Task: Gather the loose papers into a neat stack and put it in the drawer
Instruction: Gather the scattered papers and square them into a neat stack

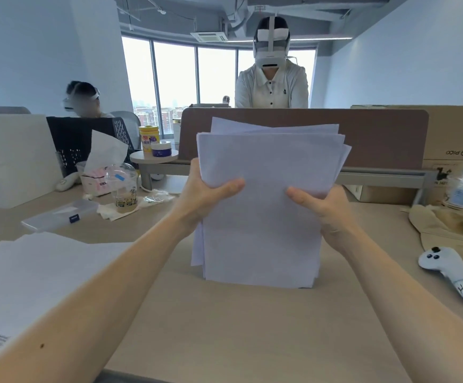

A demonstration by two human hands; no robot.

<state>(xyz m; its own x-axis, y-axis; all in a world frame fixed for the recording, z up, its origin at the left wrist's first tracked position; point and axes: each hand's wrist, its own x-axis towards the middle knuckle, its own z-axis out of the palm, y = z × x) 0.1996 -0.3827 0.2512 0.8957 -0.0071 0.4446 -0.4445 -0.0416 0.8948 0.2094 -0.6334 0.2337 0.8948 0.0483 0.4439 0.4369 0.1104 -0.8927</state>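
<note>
Light wooden desk (224,327): work surface, sound. The upright stack of white paper sheets (263,230) stands near the desk's middle, its lower edge apparently resting on the wood and its upper edges fanned and uneven, so squaring is judged incomplete. The left hand (208,194) and right hand (324,205) each clamp one side edge, thumbs pressed on the near face; the other fingers are behind the paper and unseen. Recommended: slacken the grip slightly, tap the lower edge on the desk until the top lines up, then turn the stack and tap a long edge — a tight grip would lock the skew in place. Count: one desk; one flat spread of white paper (39,272) lying at the left, not yet gathered, sheets uncountable; one held stack, sheets likewise uncountable; two hands; one clear lidded plastic box (59,215); one white handheld controller (451,275); one clear plastic cup (122,189). Drawers in view — none.
</note>
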